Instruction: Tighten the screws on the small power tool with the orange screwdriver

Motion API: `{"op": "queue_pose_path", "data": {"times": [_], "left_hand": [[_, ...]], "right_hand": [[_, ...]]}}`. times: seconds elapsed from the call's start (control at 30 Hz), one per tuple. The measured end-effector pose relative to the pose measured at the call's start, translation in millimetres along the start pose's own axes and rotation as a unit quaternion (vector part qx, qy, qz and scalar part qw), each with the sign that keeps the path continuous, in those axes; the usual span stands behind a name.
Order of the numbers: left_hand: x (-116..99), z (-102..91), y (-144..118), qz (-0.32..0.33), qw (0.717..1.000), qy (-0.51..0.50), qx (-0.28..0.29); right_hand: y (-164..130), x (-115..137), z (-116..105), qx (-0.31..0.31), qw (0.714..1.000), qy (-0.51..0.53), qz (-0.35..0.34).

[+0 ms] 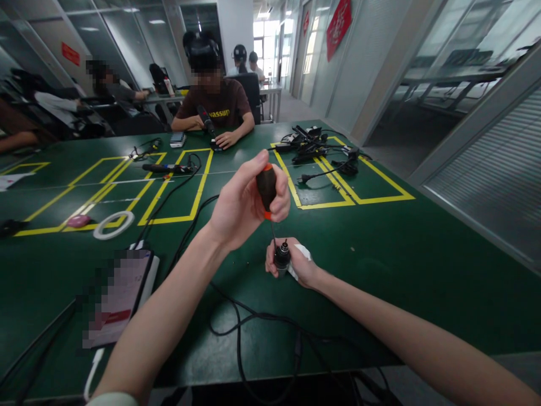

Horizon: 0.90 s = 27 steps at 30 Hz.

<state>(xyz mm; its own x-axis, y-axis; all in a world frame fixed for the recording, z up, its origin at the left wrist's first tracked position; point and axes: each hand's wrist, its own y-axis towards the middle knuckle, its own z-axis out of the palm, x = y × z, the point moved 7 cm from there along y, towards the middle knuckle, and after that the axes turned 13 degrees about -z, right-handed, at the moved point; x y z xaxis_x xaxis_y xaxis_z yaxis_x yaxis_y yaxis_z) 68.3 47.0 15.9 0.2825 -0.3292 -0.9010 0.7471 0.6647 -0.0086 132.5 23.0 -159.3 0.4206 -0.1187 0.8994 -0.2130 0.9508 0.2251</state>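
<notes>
My left hand grips a screwdriver with a black and orange handle, held upright above the green table. Its thin shaft points down into a small black round part. My right hand holds that part against the table, with a bit of white cloth or paper under the fingers. Both forearms reach in from the near edge.
A black cable loops across the table near me. A blurred device lies at the left, beside a white ring. Tangled cables and adapters sit at the far right. A person works opposite; others sit at the far left.
</notes>
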Motion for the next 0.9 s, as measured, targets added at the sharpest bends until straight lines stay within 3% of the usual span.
{"op": "queue_pose_path", "data": {"times": [0.9], "left_hand": [[1.0,-3.5,-0.9,-0.013,0.998,-0.057,-0.023]], "right_hand": [[-0.1,-4.7,-2.3,-0.003,1.0,0.003,0.025]]}}
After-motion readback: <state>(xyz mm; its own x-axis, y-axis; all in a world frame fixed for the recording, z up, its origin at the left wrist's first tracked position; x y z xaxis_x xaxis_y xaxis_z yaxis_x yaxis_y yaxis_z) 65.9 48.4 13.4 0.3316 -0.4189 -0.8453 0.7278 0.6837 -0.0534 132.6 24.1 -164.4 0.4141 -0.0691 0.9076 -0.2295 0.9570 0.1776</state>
